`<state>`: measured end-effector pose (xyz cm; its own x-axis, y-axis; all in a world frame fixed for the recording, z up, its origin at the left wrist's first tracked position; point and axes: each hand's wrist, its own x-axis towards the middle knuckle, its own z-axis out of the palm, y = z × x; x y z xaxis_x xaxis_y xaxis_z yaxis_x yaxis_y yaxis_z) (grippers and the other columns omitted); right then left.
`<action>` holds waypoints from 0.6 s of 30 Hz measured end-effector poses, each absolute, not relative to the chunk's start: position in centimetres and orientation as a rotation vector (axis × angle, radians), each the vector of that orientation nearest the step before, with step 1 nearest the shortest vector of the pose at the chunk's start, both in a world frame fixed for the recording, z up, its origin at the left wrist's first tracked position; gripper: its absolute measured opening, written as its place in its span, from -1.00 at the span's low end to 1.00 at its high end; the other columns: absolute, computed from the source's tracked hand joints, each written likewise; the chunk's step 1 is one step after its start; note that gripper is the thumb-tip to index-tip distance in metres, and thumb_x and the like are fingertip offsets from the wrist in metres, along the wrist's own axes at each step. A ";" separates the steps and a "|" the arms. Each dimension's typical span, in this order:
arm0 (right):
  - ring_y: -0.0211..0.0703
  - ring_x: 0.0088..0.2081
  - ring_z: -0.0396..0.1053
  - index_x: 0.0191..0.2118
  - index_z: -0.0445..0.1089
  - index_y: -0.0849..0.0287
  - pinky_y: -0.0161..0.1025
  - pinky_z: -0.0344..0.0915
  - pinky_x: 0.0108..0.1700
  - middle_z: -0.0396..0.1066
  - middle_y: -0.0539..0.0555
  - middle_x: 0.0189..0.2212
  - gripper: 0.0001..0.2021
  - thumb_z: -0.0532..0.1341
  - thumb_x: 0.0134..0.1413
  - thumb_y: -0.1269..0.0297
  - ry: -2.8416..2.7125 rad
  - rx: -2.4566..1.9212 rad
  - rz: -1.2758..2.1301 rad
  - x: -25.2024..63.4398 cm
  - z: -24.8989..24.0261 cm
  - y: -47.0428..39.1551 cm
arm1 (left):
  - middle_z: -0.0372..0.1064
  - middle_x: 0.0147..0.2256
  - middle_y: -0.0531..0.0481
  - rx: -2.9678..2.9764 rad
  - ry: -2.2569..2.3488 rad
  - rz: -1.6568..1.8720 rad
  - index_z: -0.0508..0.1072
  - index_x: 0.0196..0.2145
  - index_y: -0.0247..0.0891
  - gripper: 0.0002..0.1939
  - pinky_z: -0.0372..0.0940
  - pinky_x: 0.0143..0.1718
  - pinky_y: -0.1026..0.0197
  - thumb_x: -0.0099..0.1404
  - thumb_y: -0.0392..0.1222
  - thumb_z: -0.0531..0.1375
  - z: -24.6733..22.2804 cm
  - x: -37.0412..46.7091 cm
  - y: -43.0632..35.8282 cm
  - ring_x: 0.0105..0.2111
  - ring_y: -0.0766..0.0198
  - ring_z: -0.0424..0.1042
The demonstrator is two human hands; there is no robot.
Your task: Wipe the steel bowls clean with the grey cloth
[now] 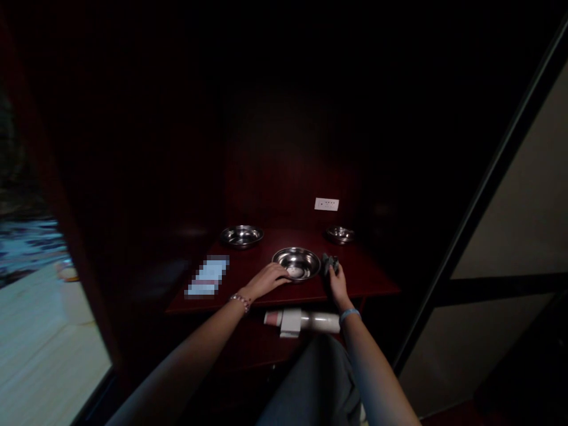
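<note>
A shiny metal bowl (296, 258) sits upright near the front of the dark red shelf (355, 275). My left hand (268, 279) is on its near left rim, with the fingers reaching over the edge and the thumb side low against the bowl. Just right of the bowl, my right hand (338, 283) grips a crumpled dark grey cloth (329, 262) close to the shelf surface. Farther back stand two more metal bowls, a wide bowl (242, 236) at the left and a smaller bowl (341, 235) at the right.
A pixelated pale sheet (207, 276) lies on the shelf's left side. Below, a lower shelf holds a sleeve of cups (320, 322) and a small white box (290, 322). A socket (327, 204) is on the back wall. Dark cabinet sides enclose the space; a framed panel (506, 231) stands right.
</note>
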<state>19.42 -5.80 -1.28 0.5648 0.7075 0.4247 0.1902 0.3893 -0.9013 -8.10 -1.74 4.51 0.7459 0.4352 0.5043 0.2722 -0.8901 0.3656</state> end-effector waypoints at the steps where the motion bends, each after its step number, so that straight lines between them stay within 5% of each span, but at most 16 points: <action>1: 0.02 -0.01 0.43 0.00 0.39 0.20 -0.04 0.26 0.15 0.48 0.23 -0.03 -0.55 0.16 0.08 0.03 -0.938 -1.165 0.389 19.6 -1.5 -5.7 | 0.56 -0.22 -0.09 2.651 0.521 0.862 0.62 -0.23 -0.10 -0.74 0.19 0.03 0.12 0.31 0.04 0.20 4.7 -7.9 -2.0 -0.15 0.10 0.45; 7: -0.01 0.06 0.39 0.15 0.25 0.21 -0.10 0.22 0.16 0.41 0.25 0.07 -0.46 0.07 0.13 0.00 -0.814 -1.251 0.210 19.9 -2.0 -5.5 | 0.55 -0.35 -0.08 2.209 0.544 1.237 0.62 -0.38 -0.18 -0.80 0.25 -0.17 0.24 0.25 -0.03 0.27 5.1 -5.7 -4.8 -0.32 0.17 0.45; 13: 0.00 0.05 0.40 0.14 0.27 0.24 -0.11 0.23 0.15 0.42 0.26 0.04 -0.45 0.07 0.12 0.00 -0.836 -1.267 0.202 19.8 -1.9 -5.8 | 0.45 -0.51 0.02 1.358 0.583 1.556 0.54 -0.47 -0.32 -0.63 0.21 -0.43 0.32 0.21 0.09 0.28 5.9 -3.1 -6.7 -0.47 0.30 0.36; 18: 0.01 0.02 0.42 0.11 0.30 0.22 -0.10 0.25 0.11 0.44 0.25 0.02 -0.47 0.09 0.11 0.00 -0.851 -1.258 0.235 19.9 -2.2 -5.6 | 0.54 -0.28 -0.07 0.688 0.376 1.404 0.50 -0.09 -0.28 -0.62 0.37 -0.23 0.27 0.30 0.07 0.22 6.1 -2.3 -6.2 -0.31 0.27 0.50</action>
<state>19.91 -5.60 -2.22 0.6810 0.5910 0.4324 0.2851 0.3299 -0.8999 -2.30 -6.25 6.09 0.1523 0.9763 0.1538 -0.7690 0.0193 0.6390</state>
